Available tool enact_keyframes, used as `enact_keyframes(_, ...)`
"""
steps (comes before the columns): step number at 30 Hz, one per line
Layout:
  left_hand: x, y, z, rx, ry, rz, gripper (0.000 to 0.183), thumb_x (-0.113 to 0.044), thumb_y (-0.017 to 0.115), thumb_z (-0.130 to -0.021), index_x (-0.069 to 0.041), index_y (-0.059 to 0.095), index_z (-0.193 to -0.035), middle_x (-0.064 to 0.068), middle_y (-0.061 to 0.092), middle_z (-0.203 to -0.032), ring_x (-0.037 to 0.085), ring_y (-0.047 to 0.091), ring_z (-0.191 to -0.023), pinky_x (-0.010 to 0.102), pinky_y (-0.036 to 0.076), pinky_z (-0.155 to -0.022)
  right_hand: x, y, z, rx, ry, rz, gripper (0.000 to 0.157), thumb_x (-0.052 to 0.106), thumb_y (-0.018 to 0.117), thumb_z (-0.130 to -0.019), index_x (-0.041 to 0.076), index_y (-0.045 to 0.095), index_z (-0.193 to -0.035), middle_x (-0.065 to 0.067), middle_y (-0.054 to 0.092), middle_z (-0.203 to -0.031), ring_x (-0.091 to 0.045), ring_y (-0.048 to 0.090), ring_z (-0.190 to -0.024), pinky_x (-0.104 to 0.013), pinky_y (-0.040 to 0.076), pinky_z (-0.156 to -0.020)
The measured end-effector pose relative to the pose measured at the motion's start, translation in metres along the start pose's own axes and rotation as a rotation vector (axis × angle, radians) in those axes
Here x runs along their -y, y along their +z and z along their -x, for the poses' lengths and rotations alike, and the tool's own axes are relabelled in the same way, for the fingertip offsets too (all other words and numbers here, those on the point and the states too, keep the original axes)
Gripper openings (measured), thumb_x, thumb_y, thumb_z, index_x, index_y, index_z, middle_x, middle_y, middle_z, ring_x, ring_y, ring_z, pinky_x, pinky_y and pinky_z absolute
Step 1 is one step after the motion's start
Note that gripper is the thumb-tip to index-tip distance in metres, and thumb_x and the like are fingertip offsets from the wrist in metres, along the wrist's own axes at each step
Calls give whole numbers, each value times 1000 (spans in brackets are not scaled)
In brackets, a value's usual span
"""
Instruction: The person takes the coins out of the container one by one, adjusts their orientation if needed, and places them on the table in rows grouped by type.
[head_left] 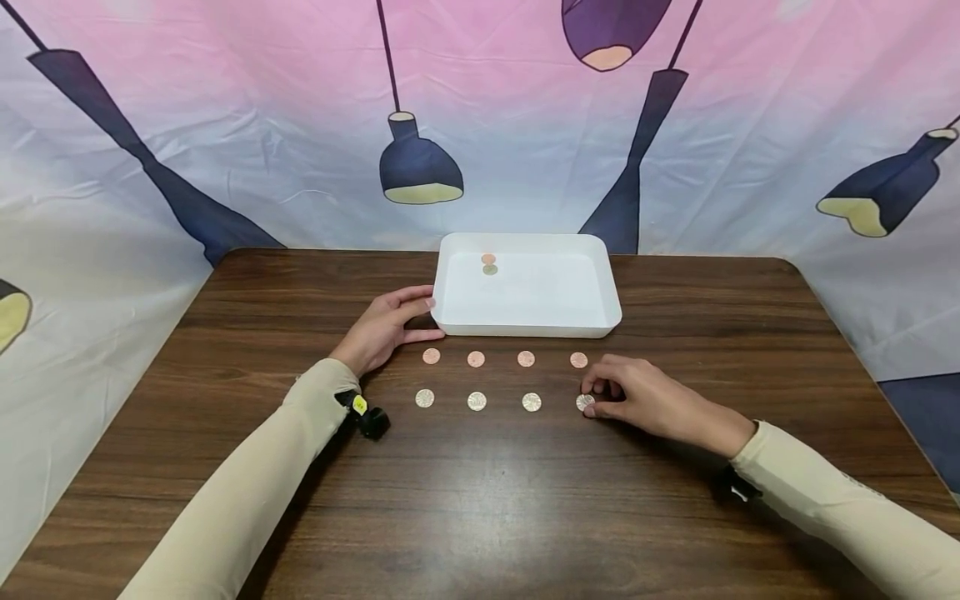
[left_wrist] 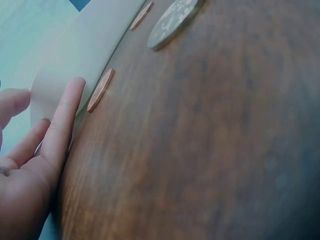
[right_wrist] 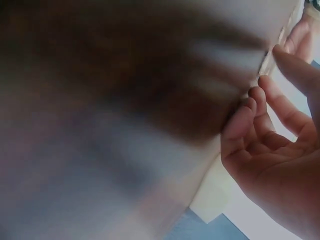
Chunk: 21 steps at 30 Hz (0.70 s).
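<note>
In the head view my left hand rests against the left side of the white tray, fingers extended along its wall and near corner. The left wrist view shows its fingers straight beside the tray wall. My right hand is low over the table, thumb and fingertips at opposite edges of a silver coin, pinching it at the row's right end. This coin looks flat on the table. In the right wrist view the curled fingers sit close to the table surface. A copper-coloured coin lies just beyond those fingers.
Copper-coloured coins form a row before the tray, with a nearer row of silver coins. Inside the tray lie one copper-coloured coin and one silver coin. A patterned cloth hangs behind the wooden table.
</note>
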<state>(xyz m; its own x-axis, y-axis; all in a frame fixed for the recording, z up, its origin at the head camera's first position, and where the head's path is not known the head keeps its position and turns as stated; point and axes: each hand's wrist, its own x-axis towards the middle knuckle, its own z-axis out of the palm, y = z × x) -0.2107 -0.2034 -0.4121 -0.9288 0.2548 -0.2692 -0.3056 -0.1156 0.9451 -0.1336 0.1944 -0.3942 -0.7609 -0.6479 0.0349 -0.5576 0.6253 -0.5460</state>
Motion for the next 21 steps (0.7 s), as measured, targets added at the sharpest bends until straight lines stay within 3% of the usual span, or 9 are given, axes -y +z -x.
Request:
enact_keyframes(6,1,0,0,-5,-6,7,60,-13,61,-109,-3,36,-163,14,39,-163,34,49,-144,44,64,-100,11,-22,-21,-46,-6,-53,9,16,82,-95,19,74,-99,12,63,-82,-7,58,-76,-24,54,-65)
enact_keyframes(11,1,-1,1,-7,-8,1,59,-13,60,-110,-3,36,-163,13,38,-165,33,47,-145,44,64,-100,19,-38,-54,-110,4,-14,6,17,79,-98,14,75,-101,6,68,-84,-12,60,-78,-27,53,-67)
enact_keyframes(21,0,0,3,0,4,-3,58,-13,60,-109,-2,37,-162,15,39,-163,35,48,-145,44,65,-99,11,-38,-125,-97,86,-31,21,17,73,-101,2,73,-117,-11,73,-105,-26,67,-96,-39,57,-79)
